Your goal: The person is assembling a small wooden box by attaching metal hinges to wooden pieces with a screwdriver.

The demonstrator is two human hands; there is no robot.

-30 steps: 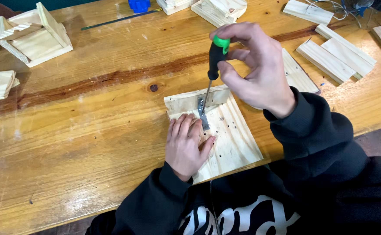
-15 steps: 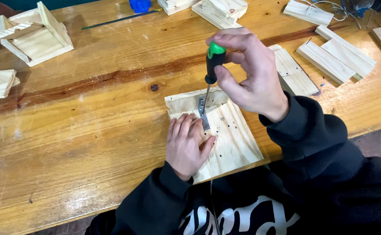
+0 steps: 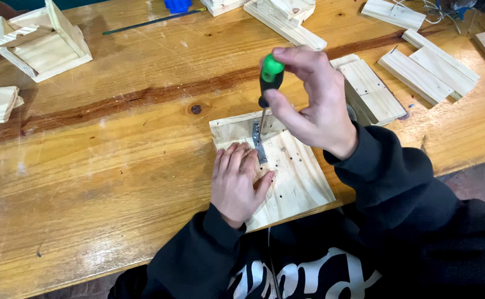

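Near the workbench's front edge: a pale wooden board (image 3: 295, 177) lies flat on the wooden workbench (image 3: 115, 155), the landmark for all that follows.
Bracket: a small metal bracket (image 3: 259, 145) sits on the board's upper left part, where a raised wooden strip (image 3: 237, 126) runs along the board's far edge.
Screwdriver: a green and black screwdriver (image 3: 269, 83) stands nearly upright over the bracket, its thin shaft reaching down to the bracket's upper end.
Right hand: the right hand (image 3: 314, 102) is above the board, fingers curled tight round the screwdriver's handle, thumb pressed to its black lower part.
Left hand: the left hand (image 3: 235, 180) lies palm down on the board's left side, fingers straight and close together, fingertips just beside the bracket, thumb spread toward the board's middle.
In the way: the right hand hides part of the board's far right corner and the slats behind it.
Right of the board: loose wooden slats (image 3: 428, 66) lie on the bench, well apart.
Far left of the board: a small half-built wooden box (image 3: 43, 41) stands near the bench's back edge.
Beyond the board: stacked wood pieces (image 3: 284, 16) and a blue object (image 3: 177, 5) lie at the far edge.
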